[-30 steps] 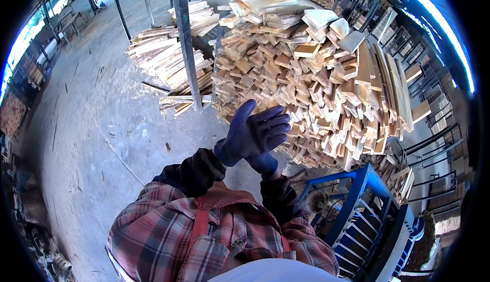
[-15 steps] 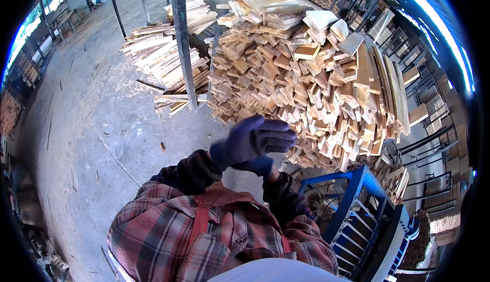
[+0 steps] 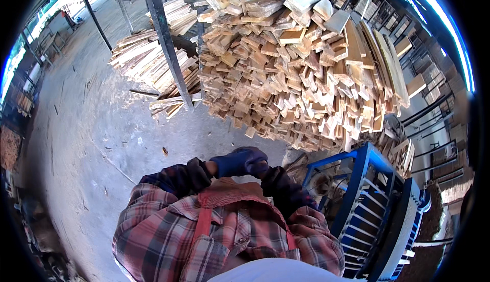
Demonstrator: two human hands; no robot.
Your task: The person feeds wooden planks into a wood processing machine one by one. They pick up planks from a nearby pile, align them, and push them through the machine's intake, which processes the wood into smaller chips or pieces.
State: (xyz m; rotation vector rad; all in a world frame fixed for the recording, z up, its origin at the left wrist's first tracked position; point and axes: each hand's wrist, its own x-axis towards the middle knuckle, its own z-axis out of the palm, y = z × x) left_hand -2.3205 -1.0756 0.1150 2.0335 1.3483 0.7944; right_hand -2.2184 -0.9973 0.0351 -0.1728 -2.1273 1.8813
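Standing before the big stack of cut wooden boards, the person has both hands drawn in at the chest, with nothing from the pile in them. The left hand, in a dark blue glove, is curled over the right hand, the two pressed together; whether either pinches anything I cannot tell, since the right one is mostly hidden. The boards, nearest to the hands, look stiff, dry and rough-sawn, light singly but splintery; I would judge a board best taken near its middle with gloved fingers wrapped round the edges. Left of the stack leans a dark steel post, and beyond it a smaller heap of thin slats lies on the concrete floor. Below and right of the stack stands a blue metal frame. A second ago the left hand was raised and spread open in front of the stack; now it has dropped and closed against the plaid shirt.
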